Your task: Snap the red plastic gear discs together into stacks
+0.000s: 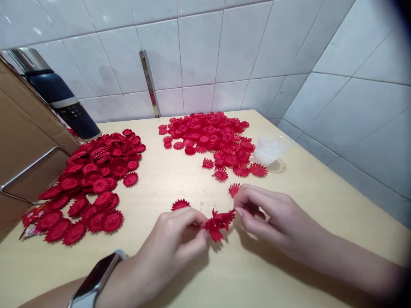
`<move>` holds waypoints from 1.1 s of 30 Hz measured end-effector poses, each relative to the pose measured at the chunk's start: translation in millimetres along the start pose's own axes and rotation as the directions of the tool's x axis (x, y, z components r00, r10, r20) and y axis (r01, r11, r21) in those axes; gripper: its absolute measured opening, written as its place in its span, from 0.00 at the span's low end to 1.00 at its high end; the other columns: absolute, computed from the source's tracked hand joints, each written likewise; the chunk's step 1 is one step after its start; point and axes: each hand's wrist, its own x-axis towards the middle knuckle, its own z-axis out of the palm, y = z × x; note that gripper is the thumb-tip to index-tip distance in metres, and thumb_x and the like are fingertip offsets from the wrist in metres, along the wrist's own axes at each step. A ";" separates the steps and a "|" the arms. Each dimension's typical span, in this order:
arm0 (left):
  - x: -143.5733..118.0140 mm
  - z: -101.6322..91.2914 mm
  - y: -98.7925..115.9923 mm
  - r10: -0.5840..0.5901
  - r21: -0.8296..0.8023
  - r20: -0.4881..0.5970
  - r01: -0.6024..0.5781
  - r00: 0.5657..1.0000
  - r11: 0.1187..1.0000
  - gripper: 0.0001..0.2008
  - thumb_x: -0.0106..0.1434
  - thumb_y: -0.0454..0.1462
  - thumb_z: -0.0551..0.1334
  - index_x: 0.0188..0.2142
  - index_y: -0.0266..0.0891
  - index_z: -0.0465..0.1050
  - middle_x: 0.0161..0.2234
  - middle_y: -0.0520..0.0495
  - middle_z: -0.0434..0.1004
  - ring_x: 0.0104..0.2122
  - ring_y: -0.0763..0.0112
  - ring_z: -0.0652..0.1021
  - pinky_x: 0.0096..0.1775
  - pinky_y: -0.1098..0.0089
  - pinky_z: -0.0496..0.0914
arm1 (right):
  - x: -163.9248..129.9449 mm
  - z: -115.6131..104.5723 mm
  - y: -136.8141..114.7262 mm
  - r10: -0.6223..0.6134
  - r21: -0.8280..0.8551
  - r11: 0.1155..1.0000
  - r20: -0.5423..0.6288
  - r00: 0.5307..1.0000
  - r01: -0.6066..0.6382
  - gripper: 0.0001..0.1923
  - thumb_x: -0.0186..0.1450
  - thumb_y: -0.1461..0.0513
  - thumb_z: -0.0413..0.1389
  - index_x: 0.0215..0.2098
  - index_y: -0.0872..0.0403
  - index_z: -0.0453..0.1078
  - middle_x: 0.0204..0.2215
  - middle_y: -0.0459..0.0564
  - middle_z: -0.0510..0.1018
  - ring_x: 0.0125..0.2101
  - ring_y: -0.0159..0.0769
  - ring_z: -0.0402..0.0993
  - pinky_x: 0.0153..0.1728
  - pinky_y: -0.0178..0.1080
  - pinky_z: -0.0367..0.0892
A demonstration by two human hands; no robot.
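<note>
Between my two hands, just above the table, is a crumpled red fringed flower piece (220, 223) with pointed petals. My left hand (180, 241) pinches its left side between thumb and fingers. The thumb and fingertips of my right hand (269, 214) are closed at the tip of its right petals; whether they grip it or only touch it is hard to see. One flat red fringed disc (180, 205) lies just beyond my left hand, partly covered by it. Another red disc (234, 190) shows behind my right fingers.
Similar red pieces form a left pile (96, 175) and a back pile (208, 132). A clear cup with white filling (269, 149) stands right of the back pile. At left are a cardboard box (28, 128), a dark bottle (61, 94) and a wrapper (32, 218). Tiled walls (199, 47) border the table.
</note>
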 end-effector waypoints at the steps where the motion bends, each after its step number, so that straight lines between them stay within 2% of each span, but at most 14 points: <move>1: -0.2 -0.3 -0.3 0.001 -0.006 -0.006 -0.001 1.000 1.000 0.07 0.60 0.30 0.53 0.31 0.39 0.70 0.31 0.52 0.74 0.32 0.73 0.73 0.36 0.74 0.64 | 0.5 -1.5 2.1 0.005 -0.005 1.000 -0.006 1.000 -0.005 0.08 0.59 0.70 0.45 0.25 0.53 0.58 0.19 0.43 0.65 0.18 0.26 0.58 0.17 0.29 0.56; 5: 0.1 -0.7 -2.6 -0.078 -0.007 -0.014 0.078 0.997 0.997 0.07 0.60 0.33 0.53 0.28 0.38 0.69 0.28 0.51 0.73 0.29 0.72 0.72 0.32 0.73 0.64 | 2.2 -2.8 9.5 0.001 -0.050 0.999 -0.013 1.000 -0.001 0.08 0.60 0.70 0.45 0.25 0.53 0.58 0.19 0.43 0.64 0.18 0.26 0.58 0.18 0.30 0.55; 8: 2.2 -1.8 -4.9 -0.141 -0.078 0.002 0.140 0.990 0.987 0.08 0.60 0.36 0.54 0.28 0.37 0.69 0.27 0.50 0.73 0.29 0.71 0.72 0.31 0.72 0.64 | 5.0 -0.5 13.0 -0.022 -0.118 0.993 -0.031 0.999 0.018 0.08 0.60 0.70 0.44 0.25 0.53 0.56 0.20 0.43 0.64 0.19 0.27 0.59 0.19 0.30 0.56; 15: 6.8 -5.9 0.5 -0.158 -0.261 0.031 0.160 0.987 0.952 0.05 0.57 0.32 0.55 0.27 0.36 0.68 0.28 0.49 0.74 0.31 0.69 0.73 0.34 0.72 0.65 | 10.2 2.5 13.3 -0.090 -0.287 0.957 -0.119 0.989 0.052 0.09 0.60 0.70 0.43 0.24 0.53 0.55 0.18 0.43 0.62 0.17 0.27 0.57 0.17 0.32 0.56; 19: 0.2 -7.7 0.1 -0.216 -0.270 0.054 0.223 0.975 0.937 0.04 0.56 0.34 0.57 0.25 0.36 0.67 0.25 0.51 0.71 0.28 0.71 0.71 0.30 0.73 0.63 | 9.6 -17.2 24.6 -0.053 -0.405 0.913 -0.222 0.974 -0.043 0.09 0.60 0.69 0.44 0.24 0.52 0.55 0.19 0.45 0.65 0.17 0.29 0.59 0.18 0.34 0.56; 21: -1.5 -9.1 -3.7 -0.257 -0.305 0.053 0.261 0.965 0.916 0.04 0.55 0.34 0.58 0.25 0.36 0.67 0.25 0.51 0.71 0.28 0.70 0.72 0.30 0.72 0.63 | 10.5 -27.0 27.6 -0.034 -0.438 0.891 -0.334 0.942 -0.123 0.08 0.59 0.69 0.47 0.24 0.52 0.56 0.18 0.44 0.65 0.16 0.29 0.58 0.18 0.34 0.55; 22: -1.0 -9.5 -6.0 -0.272 -0.341 0.036 0.268 0.962 0.901 0.04 0.55 0.34 0.58 0.25 0.36 0.66 0.25 0.50 0.71 0.29 0.69 0.73 0.30 0.72 0.63 | 11.2 -29.2 26.8 -0.044 -0.435 0.892 -0.353 0.935 -0.122 0.08 0.59 0.69 0.47 0.25 0.52 0.57 0.18 0.44 0.66 0.16 0.29 0.59 0.18 0.34 0.56; 24: 3.2 -9.2 -9.5 -0.296 -0.456 0.005 0.266 0.955 0.849 0.06 0.53 0.35 0.60 0.24 0.36 0.65 0.25 0.49 0.71 0.30 0.67 0.74 0.31 0.71 0.63 | 11.9 -26.3 20.6 -0.174 -0.424 0.905 -0.319 0.932 0.024 0.08 0.61 0.70 0.47 0.27 0.52 0.58 0.20 0.46 0.67 0.19 0.30 0.62 0.20 0.35 0.59; 25: 6.3 -8.3 -10.3 -0.307 -0.520 0.007 0.266 0.952 0.812 0.07 0.53 0.35 0.62 0.23 0.36 0.64 0.24 0.49 0.71 0.29 0.68 0.75 0.31 0.71 0.63 | 11.5 -21.8 16.0 -0.280 -0.421 0.896 -0.291 0.915 0.140 0.08 0.61 0.71 0.46 0.28 0.53 0.59 0.21 0.47 0.67 0.21 0.31 0.64 0.21 0.35 0.60; 26: 9.6 -7.0 -10.1 -0.319 -0.572 0.010 0.267 0.948 0.775 0.09 0.51 0.35 0.63 0.22 0.36 0.63 0.23 0.50 0.71 0.28 0.69 0.75 0.30 0.71 0.63 | 10.3 -16.1 11.0 -0.394 -0.433 0.865 -0.274 0.877 0.253 0.08 0.61 0.72 0.47 0.30 0.53 0.60 0.21 0.48 0.67 0.22 0.33 0.64 0.23 0.35 0.61; 28: 15.1 -3.3 -7.4 -0.336 -0.648 0.028 0.274 0.941 0.711 0.10 0.50 0.35 0.64 0.21 0.36 0.62 0.21 0.51 0.70 0.25 0.72 0.73 0.28 0.72 0.62 | 5.9 -4.1 2.3 -0.529 -0.453 0.794 -0.184 0.829 0.406 0.08 0.60 0.73 0.48 0.32 0.56 0.62 0.22 0.49 0.69 0.24 0.35 0.65 0.25 0.38 0.63; 31: 18.1 2.3 -0.9 -0.311 -0.732 0.092 0.276 0.946 0.622 0.08 0.51 0.33 0.63 0.23 0.35 0.64 0.22 0.51 0.70 0.24 0.74 0.72 0.30 0.71 0.63 | -1.3 8.2 -4.6 -0.616 -0.447 0.703 0.007 0.787 0.554 0.09 0.60 0.73 0.46 0.33 0.60 0.67 0.23 0.53 0.71 0.26 0.38 0.66 0.26 0.40 0.64; 33: 17.1 4.4 1.8 -0.274 -0.776 0.124 0.265 0.954 0.573 0.05 0.52 0.32 0.62 0.24 0.35 0.65 0.23 0.50 0.70 0.25 0.74 0.72 0.32 0.70 0.64 | -3.7 12.1 -5.8 -0.607 -0.427 0.703 0.058 0.793 0.569 0.11 0.61 0.73 0.45 0.31 0.60 0.68 0.24 0.54 0.72 0.27 0.39 0.67 0.27 0.41 0.64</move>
